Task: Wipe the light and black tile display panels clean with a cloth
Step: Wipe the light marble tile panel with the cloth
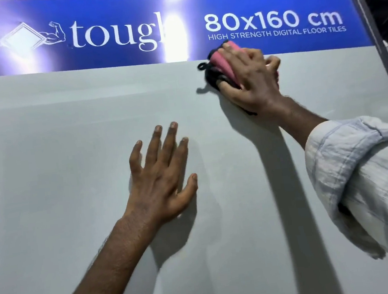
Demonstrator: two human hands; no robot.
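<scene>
A large light grey tile panel [71, 185] fills most of the view, standing upright in front of me. My right hand [250, 80] presses a bunched pink and black cloth [218, 69] against the panel's upper right part, just under the blue sign. My left hand [162, 177] lies flat on the panel near the middle, fingers spread, holding nothing. No black panel is in view.
A blue sign [268, 5] with white lettering "tough" and "80x160 cm" runs along the top of the panel. A dark metal frame post [378, 36] borders the panel on the right. Bright light reflections glare on the sign.
</scene>
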